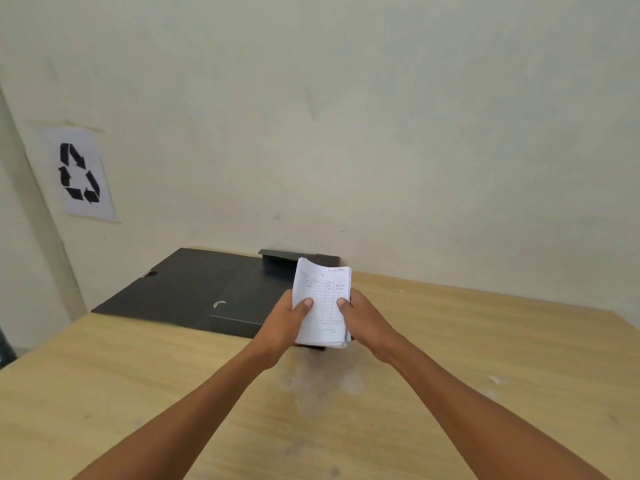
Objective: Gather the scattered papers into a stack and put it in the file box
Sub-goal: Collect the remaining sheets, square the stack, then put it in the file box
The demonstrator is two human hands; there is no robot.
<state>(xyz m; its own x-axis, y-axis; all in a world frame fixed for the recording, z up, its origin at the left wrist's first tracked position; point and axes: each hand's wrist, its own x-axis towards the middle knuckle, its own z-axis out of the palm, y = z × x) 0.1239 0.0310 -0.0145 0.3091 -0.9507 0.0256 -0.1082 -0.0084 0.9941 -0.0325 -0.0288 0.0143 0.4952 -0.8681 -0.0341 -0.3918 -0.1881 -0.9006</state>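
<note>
A white stack of papers (322, 299) with printed tables on the top sheet stands upright between both hands. My left hand (287, 320) grips its left edge, thumb on the front. My right hand (363, 320) grips its right edge the same way. The stack is held just above the near edge of the black file box (242, 306), which lies open at the far side of the table with its lid (173, 282) folded out flat to the left. The stack's lower edge hides part of the box's front wall.
The wooden table (485, 358) runs out to the right and toward me. A pale wall stands right behind the box. A sheet with a recycling symbol (78, 173) is taped to the wall at left. The table's left edge drops off near the lid.
</note>
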